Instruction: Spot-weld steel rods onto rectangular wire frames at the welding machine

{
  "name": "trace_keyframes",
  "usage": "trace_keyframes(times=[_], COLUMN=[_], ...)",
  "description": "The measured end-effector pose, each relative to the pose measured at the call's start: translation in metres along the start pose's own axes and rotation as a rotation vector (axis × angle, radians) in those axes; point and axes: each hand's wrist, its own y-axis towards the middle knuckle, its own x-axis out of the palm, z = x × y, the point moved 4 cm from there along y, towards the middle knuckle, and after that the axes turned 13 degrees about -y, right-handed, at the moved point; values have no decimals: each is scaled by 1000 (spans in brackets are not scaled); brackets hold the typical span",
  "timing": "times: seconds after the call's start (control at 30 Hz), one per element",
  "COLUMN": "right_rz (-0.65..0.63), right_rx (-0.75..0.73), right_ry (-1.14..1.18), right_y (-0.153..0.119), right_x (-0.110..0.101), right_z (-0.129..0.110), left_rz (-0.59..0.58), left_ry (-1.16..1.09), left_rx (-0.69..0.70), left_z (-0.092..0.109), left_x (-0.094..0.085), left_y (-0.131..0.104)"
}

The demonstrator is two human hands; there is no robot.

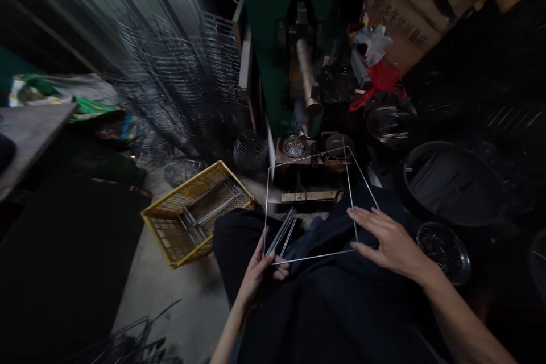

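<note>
A thin bent wire frame (310,257), roughly four-sided, stands above my lap between both hands. My left hand (259,266) is closed around its lower left corner and a small bundle of metal rods (284,232). At the frame's lower right is my right hand (386,239), its fingers extended against the side wire and its thumb by the lower corner. Two wire lengths meet or cross near the upper right corner. Beyond the frame, a green machine (277,28) carries a small dish of tiny metal pieces (294,147) and a second, darker round dish (339,145).
To the left, a yellow plastic crate (174,259) on the floor holds a few bent rods. Tall stacks of wire racks (170,68) lean behind it. On the right are a dark tub (452,182), a shiny bowl (443,253), a red bag (381,81) and cardboard boxes (409,11).
</note>
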Motion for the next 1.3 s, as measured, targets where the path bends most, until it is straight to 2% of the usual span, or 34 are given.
trace_keyframes(times=[0.27, 0.63, 1.0, 1.1, 1.23, 1.3], right_rz=[-54, -91, -108, -99, -84, -42], right_rx=[-74, -120, -73, -82, -192, -182], right_ry=[49, 133, 125, 164, 298, 308], right_y=[11, 24, 23, 31, 48, 51], right_x=[23, 38, 47, 51, 54, 53], right_z=[-5, -14, -6, -17, -41, -43], left_rz=[-40, -27, -33, -36, -50, -58], left_ry=[85, 42, 32, 18, -9, 2], left_rx=[11, 18, -2, -20, -35, -32], left_z=[18, 21, 21, 15, 9, 9], left_x=[8, 12, 6, 8, 19, 22], left_y=[-9, -11, -4, 0, 8, 10])
